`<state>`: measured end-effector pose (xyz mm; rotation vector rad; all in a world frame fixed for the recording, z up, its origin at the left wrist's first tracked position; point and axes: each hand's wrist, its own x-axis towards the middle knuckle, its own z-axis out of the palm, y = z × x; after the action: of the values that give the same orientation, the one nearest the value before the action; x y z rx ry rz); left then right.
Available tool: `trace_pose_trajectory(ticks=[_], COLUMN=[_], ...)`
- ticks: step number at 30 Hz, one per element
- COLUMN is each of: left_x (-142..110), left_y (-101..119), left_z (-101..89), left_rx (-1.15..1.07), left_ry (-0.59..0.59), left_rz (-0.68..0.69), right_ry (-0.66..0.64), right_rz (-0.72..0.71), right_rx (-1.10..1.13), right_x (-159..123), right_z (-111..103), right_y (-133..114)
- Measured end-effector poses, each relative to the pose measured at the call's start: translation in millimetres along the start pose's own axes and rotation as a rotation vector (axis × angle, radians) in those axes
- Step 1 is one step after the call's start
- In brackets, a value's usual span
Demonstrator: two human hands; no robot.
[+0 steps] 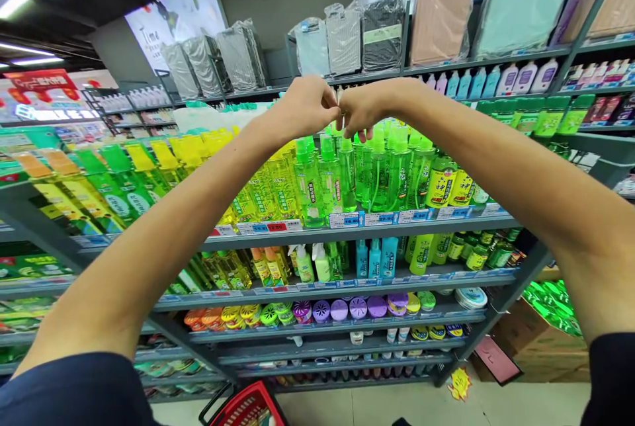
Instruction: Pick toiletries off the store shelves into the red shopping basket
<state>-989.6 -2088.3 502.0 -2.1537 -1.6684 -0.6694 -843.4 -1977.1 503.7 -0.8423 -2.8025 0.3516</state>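
Note:
Both my arms reach out over the upper shelf [317, 231], and the hands meet above a row of green spray bottles [308, 188]. My left hand [313, 105] has its fingers bent into a pinch, with the tips against those of the other hand. My right hand [361, 107] is bent down at the wrist, its fingers curled. Whatever lies between the fingertips, if anything, is too small and hidden to make out. Bright green bottle caps [378, 138] stand just below and behind the right fingers. Yellow-capped bottles [275, 188] are to the left.
Lower shelves hold blue bottles [376, 259] and purple round tubs [338, 310]. A red shopping basket [251, 406] is on the floor at the bottom. An open carton [540, 350] with green packs stands at right. Wrapped boards [444, 12] line the high back shelf.

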Motion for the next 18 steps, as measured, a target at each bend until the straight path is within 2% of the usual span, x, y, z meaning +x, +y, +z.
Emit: trace_pose_trajectory(ticks=[4,8,13,18], left_x=[0,0,0,3], left_y=[-18,-29,-27,-24], left_z=[1.6,5.0,14.0,20.3], left_rx=[-0.029,-0.013,-0.019,-0.004], left_ry=[0.073,0.098,0.084,0.027], left_rz=[0.051,0.052,0.098,0.114], right_ry=[0.016,0.020,-0.020,-0.035], right_rz=[0.068,0.070,0.034,0.047], right_rx=[0.024,-0.031,-0.050,0.017], right_x=[-4,-1,-2,-10], right_z=[-1,-6,-10,-5], right_y=[4,10,10,2])
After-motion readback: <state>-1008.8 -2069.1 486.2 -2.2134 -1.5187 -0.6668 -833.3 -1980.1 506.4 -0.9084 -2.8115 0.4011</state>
